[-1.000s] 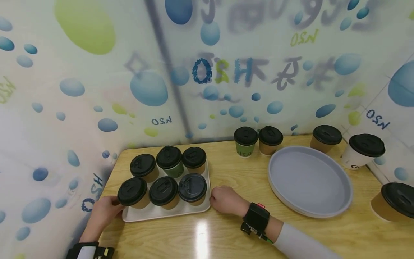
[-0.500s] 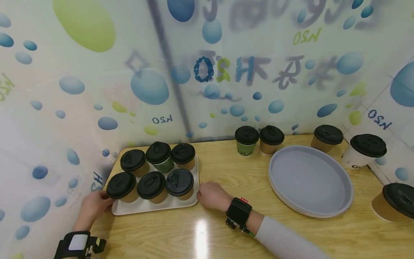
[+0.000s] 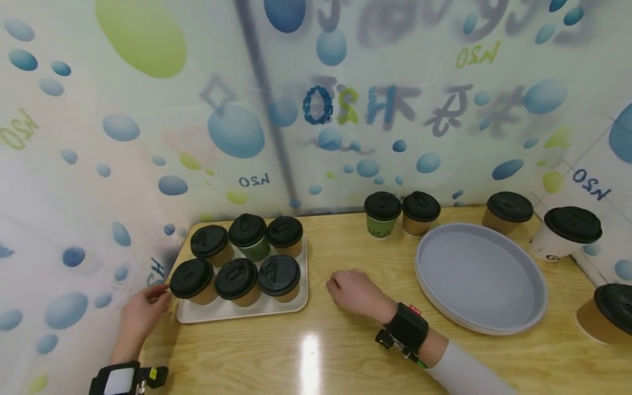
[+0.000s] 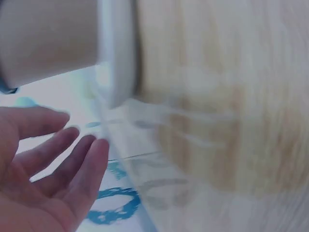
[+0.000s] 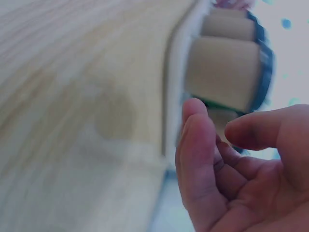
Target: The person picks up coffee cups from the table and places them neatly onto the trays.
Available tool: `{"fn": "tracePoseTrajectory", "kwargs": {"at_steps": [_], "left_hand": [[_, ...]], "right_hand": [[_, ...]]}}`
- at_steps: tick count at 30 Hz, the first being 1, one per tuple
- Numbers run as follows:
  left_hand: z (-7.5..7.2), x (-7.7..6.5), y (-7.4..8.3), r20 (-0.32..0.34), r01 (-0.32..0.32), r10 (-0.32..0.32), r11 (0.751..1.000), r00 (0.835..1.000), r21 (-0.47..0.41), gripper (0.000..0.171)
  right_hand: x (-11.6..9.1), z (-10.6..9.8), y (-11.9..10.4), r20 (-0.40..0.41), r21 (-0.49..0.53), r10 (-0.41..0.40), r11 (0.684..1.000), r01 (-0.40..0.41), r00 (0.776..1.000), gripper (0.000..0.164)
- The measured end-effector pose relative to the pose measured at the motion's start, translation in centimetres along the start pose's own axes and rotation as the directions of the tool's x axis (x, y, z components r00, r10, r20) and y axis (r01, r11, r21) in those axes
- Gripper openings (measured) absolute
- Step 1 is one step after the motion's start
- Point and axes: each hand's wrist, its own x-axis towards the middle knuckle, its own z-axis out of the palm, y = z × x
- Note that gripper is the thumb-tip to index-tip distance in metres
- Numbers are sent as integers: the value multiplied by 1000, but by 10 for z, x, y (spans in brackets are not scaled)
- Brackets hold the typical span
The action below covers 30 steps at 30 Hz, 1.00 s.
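Observation:
A white rectangular tray [image 3: 224,312] lies at the left of the table, bearing two rows of paper cups with black lids. Most are brown, such as the front-left cup [image 3: 201,297]; the back-middle green cup [image 3: 258,251] differs. Just off the tray's left end is my left hand [image 3: 140,318]; in the left wrist view its fingers [image 4: 91,166] are loosely bent, with nothing between them. My right hand [image 3: 357,294] is apart from the tray's right end. The right wrist view shows its fingers [image 5: 195,159] relaxed and holding nothing, a brown cup [image 5: 222,72] beyond.
A round grey tray [image 3: 481,280] stands on the right of the wooden table [image 3: 345,351]. Around it are a green lidded cup [image 3: 381,224], brown cups [image 3: 417,224], and a white lidded cup [image 3: 548,244]. A patterned wall [image 3: 316,159] borders the table behind.
The tray of cups first slid left between both hands. Since then the right hand has drawn away to the right, and the left hand has come off the tray's end.

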Motion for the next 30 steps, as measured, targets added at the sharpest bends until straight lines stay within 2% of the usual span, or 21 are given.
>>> {"fn": "tracePoseTrajectory", "kwargs": {"at_steps": [2,4,6,8,10,12,13,15,17,20,21,22,23,24,26,28,29,30], "left_hand": [[-2,-6,7,-94,15,-18,999,995,-33,39],[-5,-12,18,-183,11,-22,998,983,-61,37],[-9,-17,32,-256,-12,-11,996,967,-88,37],[-13,-22,46,-333,-52,12,993,943,-110,37],[-16,-28,62,-419,-123,57,984,906,-132,35],[-17,-34,79,-501,-224,132,966,855,-128,31],[-17,-38,87,-537,-287,182,951,823,-117,30],[-15,-45,104,-594,-420,292,904,749,-85,27],[-13,-53,121,-618,-522,386,852,685,-46,28],[-8,-64,146,-610,-631,497,775,617,-7,28],[-5,-67,155,-602,-659,527,752,600,3,27],[-3,-70,164,-585,-676,552,737,594,8,27],[1,-73,173,-575,-701,579,713,578,13,28],[5,-76,181,-558,-722,602,692,571,8,29],[16,-80,199,-536,-773,649,634,540,-9,32],[30,-85,216,-511,-814,686,579,519,-50,36],[37,-88,225,-500,-835,705,546,503,-69,37],[44,-90,232,-478,-847,723,523,500,-96,37]], "right_hand": [[-11,-13,4,-33,13,29,1000,-28,999,29],[-22,-27,7,-73,11,55,998,-54,996,26],[-34,-40,12,-111,3,77,997,-77,991,24],[-46,-52,16,-147,-1,86,996,-87,985,21],[-58,-64,23,-176,-3,79,997,-81,981,19],[-69,-75,30,-197,-1,71,997,-73,978,19],[-74,-79,34,-208,-4,65,998,-67,976,20],[-81,-87,43,-221,3,61,998,-61,973,22],[-89,-92,51,-238,15,62,998,-61,969,24],[-99,-97,61,-272,27,60,998,-55,960,25],[-102,-97,64,-286,27,59,998,-54,956,25],[-104,-98,66,-299,22,56,998,-52,953,25],[-106,-99,67,-313,17,55,998,-52,948,25],[-108,-99,68,-329,5,55,998,-57,943,25],[-112,-100,70,-363,-37,59,996,-78,930,24],[-117,-100,74,-397,-87,60,991,-103,916,22],[-119,-101,75,-412,-111,65,987,-120,909,21],[-121,-102,77,-426,-134,65,982,-135,903,20]]}}
